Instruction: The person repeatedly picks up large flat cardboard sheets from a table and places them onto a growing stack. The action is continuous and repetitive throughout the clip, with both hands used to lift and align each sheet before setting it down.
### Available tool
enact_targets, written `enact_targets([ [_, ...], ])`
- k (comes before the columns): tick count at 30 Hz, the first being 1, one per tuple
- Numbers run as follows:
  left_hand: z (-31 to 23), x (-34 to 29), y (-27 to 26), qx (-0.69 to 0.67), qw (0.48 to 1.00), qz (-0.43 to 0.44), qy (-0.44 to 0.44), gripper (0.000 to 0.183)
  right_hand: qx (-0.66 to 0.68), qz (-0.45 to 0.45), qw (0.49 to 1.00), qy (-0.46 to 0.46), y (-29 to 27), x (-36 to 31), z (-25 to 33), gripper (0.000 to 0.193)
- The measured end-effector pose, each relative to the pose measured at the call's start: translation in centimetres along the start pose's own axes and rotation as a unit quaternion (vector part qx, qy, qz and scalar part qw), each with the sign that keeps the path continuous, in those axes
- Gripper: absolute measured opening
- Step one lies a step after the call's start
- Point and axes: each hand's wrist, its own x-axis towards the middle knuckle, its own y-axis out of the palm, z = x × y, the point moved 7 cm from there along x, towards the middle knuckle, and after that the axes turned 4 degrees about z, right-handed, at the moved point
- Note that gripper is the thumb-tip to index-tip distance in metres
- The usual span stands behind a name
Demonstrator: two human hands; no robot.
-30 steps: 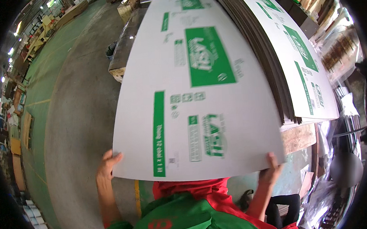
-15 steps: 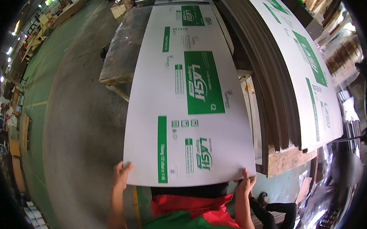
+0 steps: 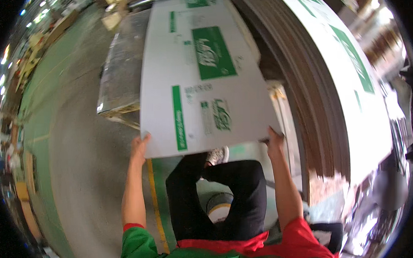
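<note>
A long white cardboard sheet point(image 3: 164, 117) with green printed blocks stretches away from me over a metal-topped table. At its near left corner my left hand point(image 3: 140, 145) is closed, the thumb on top and the fingers curled under. My right hand point(image 3: 275, 142) pinches the near right corner in the same way. The sheet's near edge hangs in front of my knees, and its far end lies by a metal roller point(image 3: 152, 1). The fingers beneath the sheet are hidden.
To the right rises a tall stack of cardboard sheets point(image 3: 320, 101), its top one white and green, on a wooden base point(image 3: 326, 188). The metal-topped table point(image 3: 120, 63) shows left of my sheet. Under me is a round seat point(image 3: 219, 207). A yellow line point(image 3: 157, 209) crosses the floor.
The sheet's near edge and both hands have moved forward, away from my body. My legs and the seat now show below it. The view has shifted slightly.
</note>
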Motion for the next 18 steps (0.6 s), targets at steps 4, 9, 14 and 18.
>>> enact_targets([
  [4,-5.4,2.9,3.1,0.302,0.937,-0.081,0.153,0.046,-0.405,0.016,0.898,-0.173,2.4,-5.0,8.8,0.051],
  [9,-7.5,-7.6,17.6,0.474,0.748,-0.025,0.464,0.05,-0.593,-0.215,0.577,-0.519,-3.9,-24.0,19.6,0.058],
  [14,-3.6,-23.3,28.1,0.268,0.786,0.288,0.476,0.046,-0.678,-0.271,0.536,-0.423,-11.3,-27.1,24.4,0.04],
  [18,-8.2,-30.9,28.1,0.153,0.814,0.417,0.375,0.063,-0.628,-0.27,0.515,-0.516,-9.6,-30.7,30.3,0.018],
])
